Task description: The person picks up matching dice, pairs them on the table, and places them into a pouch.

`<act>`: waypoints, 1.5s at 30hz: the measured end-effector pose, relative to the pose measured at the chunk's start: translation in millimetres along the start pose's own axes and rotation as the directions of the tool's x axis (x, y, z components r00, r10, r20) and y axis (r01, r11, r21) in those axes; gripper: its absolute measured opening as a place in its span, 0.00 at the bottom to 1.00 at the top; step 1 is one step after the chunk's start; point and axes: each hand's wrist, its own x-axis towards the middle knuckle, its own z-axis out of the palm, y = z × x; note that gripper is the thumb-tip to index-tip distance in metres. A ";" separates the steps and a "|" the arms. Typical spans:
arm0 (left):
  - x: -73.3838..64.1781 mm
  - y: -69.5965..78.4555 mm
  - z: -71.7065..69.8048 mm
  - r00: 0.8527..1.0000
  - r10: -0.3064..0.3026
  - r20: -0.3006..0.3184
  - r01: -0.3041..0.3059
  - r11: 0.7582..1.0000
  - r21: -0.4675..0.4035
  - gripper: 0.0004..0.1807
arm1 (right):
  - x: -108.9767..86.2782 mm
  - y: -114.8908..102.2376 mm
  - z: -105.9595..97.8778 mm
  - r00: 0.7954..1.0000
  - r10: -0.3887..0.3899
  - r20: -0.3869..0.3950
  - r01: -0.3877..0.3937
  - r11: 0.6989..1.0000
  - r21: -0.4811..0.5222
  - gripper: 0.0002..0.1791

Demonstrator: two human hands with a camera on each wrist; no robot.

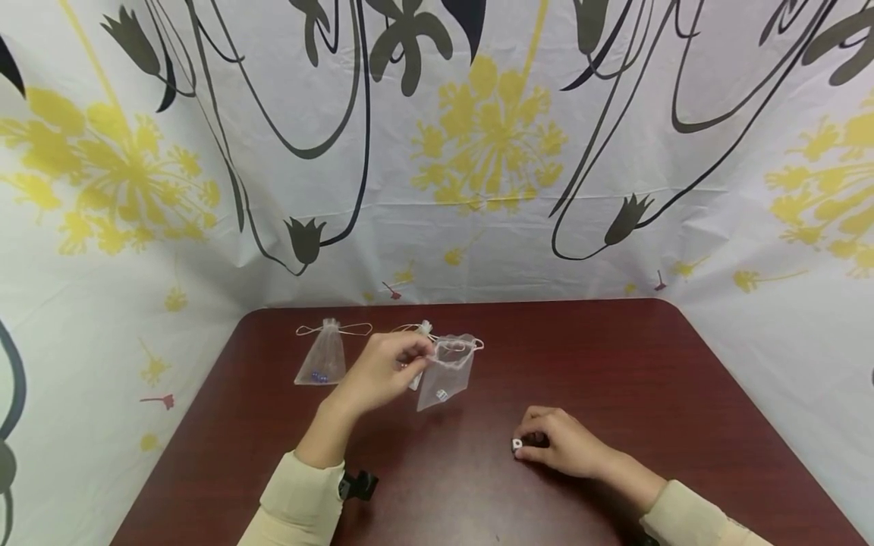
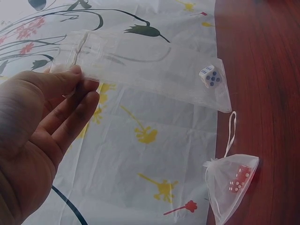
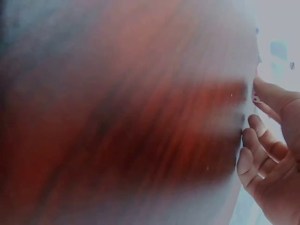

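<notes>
My left hand (image 1: pixel 379 370) pinches the rim of a sheer white drawstring pouch (image 1: pixel 456 373) between thumb and fingers. The pouch hangs tilted over the table, its mouth facing up in the head view. Near its bottom corner lies a white die (image 2: pixel 210 76) with blue pips. Lower right, my right hand (image 1: pixel 565 446) pinches a small white die (image 1: pixel 517 444) with a dark mark, low over the tabletop. In the right wrist view only a sliver of that die (image 3: pixel 256 99) shows at the fingertips. Behind my left hand, partly hidden, sits a second pouch (image 2: pixel 218 185) holding red dice (image 2: pixel 240 179).
A third sheer pouch (image 1: pixel 326 350), drawn tight at its neck, lies at the table's back left with blue dice (image 1: pixel 319 377) inside. The dark red wooden table (image 1: pixel 601 364) has rounded back corners. Patterned white cloth (image 1: pixel 410 174) hangs around it.
</notes>
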 end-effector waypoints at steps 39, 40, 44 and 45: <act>9.7 9.3 2.5 1.000 0.003 0.031 -0.002 1.000 -0.024 0.08 | 127.8 -83.3 -131.2 0.966 -0.165 -0.197 0.157 0.986 -0.059 0.08; 10.1 9.7 2.7 1.000 0.004 0.029 -0.003 1.000 -0.027 0.08 | 129.7 -84.9 -129.5 0.967 -0.167 -0.194 0.161 0.986 -0.047 0.08; 11.6 11.8 3.8 1.000 0.018 0.024 -0.016 0.999 -0.047 0.08 | 136.2 -89.9 -121.7 0.968 -0.172 -0.182 0.176 0.984 0.005 0.08; 11.8 12.0 4.5 0.999 0.022 0.023 -0.021 0.998 -0.052 0.08 | 137.2 -90.9 -119.8 0.969 -0.172 -0.179 0.178 0.984 0.015 0.08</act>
